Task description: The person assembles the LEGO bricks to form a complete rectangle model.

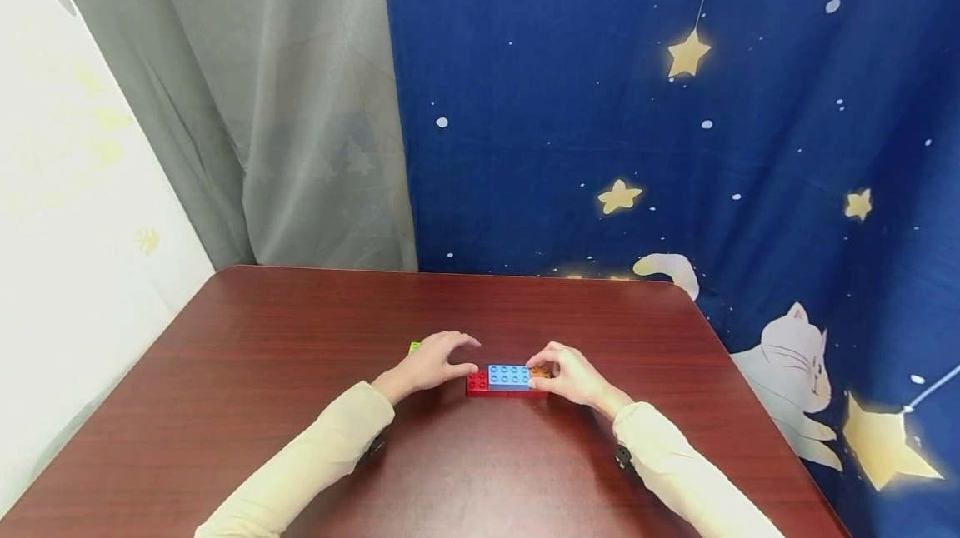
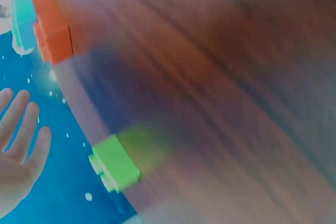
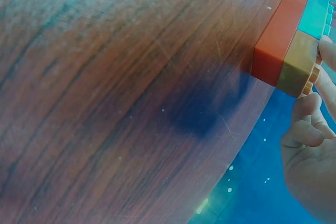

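Observation:
A blue brick (image 1: 509, 376) sits on a long red base (image 1: 498, 394) of toy building bricks, whose red studs show at the left end. An orange brick (image 3: 302, 61) is on the base's right end, against the blue one. My right hand (image 1: 573, 376) is over that end, thumb and index fingertips apart at the orange brick's top, around its studs; no firm grip shows. Left of the base, my left hand (image 1: 431, 361) hovers with fingers spread and nothing in them. Behind it, mostly hidden in the head view, lies a green brick (image 2: 116, 163).
The bricks stand on a dark red-brown wooden table (image 1: 300, 313). Beyond its far edge hang a blue star-patterned curtain (image 1: 525, 105) and a grey curtain (image 1: 322, 105). A pale patterned cloth (image 1: 75, 230) hangs along the left side.

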`<state>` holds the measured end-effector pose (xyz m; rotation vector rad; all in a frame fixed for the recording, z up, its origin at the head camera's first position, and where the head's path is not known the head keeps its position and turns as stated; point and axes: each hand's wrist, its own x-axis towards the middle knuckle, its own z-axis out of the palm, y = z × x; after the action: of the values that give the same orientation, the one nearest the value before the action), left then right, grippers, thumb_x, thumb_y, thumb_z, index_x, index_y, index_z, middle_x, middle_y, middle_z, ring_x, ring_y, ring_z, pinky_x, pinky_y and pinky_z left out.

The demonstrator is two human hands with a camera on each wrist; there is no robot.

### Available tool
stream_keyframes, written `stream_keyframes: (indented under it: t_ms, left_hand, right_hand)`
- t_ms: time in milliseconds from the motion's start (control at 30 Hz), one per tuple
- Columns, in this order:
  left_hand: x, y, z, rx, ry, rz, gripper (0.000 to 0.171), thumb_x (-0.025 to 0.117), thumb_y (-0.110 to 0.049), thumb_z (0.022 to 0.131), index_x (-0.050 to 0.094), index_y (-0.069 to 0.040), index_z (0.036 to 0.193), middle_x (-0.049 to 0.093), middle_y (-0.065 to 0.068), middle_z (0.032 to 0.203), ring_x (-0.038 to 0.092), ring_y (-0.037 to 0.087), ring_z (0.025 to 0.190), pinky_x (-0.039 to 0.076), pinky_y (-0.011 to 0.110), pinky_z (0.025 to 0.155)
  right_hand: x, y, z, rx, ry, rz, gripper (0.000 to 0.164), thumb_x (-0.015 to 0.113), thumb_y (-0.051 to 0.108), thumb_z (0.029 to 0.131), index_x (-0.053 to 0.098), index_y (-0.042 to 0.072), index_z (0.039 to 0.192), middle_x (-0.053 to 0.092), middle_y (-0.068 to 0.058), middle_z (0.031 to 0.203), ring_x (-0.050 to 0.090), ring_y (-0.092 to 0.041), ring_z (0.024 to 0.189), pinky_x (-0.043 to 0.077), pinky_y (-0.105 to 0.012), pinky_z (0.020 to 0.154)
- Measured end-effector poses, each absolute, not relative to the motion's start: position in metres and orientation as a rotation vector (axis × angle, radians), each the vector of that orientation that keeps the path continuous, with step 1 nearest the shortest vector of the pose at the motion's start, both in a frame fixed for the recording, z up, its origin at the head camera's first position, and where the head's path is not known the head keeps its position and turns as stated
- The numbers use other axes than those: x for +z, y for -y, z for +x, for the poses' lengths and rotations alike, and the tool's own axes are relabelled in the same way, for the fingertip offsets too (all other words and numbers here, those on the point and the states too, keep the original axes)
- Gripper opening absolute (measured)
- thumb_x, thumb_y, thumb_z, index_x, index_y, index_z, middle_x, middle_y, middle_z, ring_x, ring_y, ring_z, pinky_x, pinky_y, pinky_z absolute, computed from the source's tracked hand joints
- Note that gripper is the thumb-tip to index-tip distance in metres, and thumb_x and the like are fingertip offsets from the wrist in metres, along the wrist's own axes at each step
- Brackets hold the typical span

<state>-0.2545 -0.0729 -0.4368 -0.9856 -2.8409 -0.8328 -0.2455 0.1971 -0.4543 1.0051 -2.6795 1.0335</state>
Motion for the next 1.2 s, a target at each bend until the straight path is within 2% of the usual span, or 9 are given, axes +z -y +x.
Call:
stream_keyframes:
  t_ms: [267,500,767,1200]
  left_hand:
    - [-0.434,0.094,-0.265,-0.839,2.812,-0.950,0.038,0.067,-0.026,0.078,0.059,-0.006,0.110,0.057,0.008,0.107,0.050,0.023,0.102,0.035,0.041,0.088]
    - [-0.437,0.112,-0.270,-0.857,2.792,-0.952,0.038,0.067,-0.025,0.078,0.058,-0.005,0.108,0.057,0.012,0.104,0.053,0.028,0.092,0.038,0.042,0.082]
    - [-0.442,0.129,-0.274,-0.907,2.768,-0.950,0.040,0.069,-0.022,0.076,0.057,-0.002,0.109,0.057,0.012,0.104,0.053,0.028,0.096,0.038,0.042,0.083]
    - [-0.451,0.144,-0.277,-0.952,2.799,-0.904,0.045,0.071,-0.018,0.074,0.055,0.000,0.112,0.056,0.015,0.104,0.051,0.027,0.094,0.037,0.043,0.082]
  right_hand:
    - [-0.455,-0.198,-0.247,1.019,2.693,1.002,0.024,0.076,0.016,0.069,0.067,0.009,0.091,0.054,-0.001,0.080,0.046,-0.018,0.063,0.037,-0.022,0.054]
    - [-0.453,-0.197,-0.246,1.013,2.686,1.011,0.024,0.076,0.016,0.069,0.067,0.009,0.090,0.055,-0.001,0.080,0.046,-0.018,0.064,0.037,-0.023,0.055]
    - [-0.453,-0.197,-0.245,1.019,2.685,1.009,0.024,0.076,0.015,0.069,0.067,0.009,0.090,0.055,-0.002,0.079,0.047,-0.019,0.063,0.037,-0.022,0.054]
    - [-0.453,-0.197,-0.245,1.033,2.724,0.969,0.024,0.076,0.017,0.069,0.067,0.010,0.091,0.054,0.000,0.080,0.046,-0.018,0.064,0.037,-0.023,0.054]
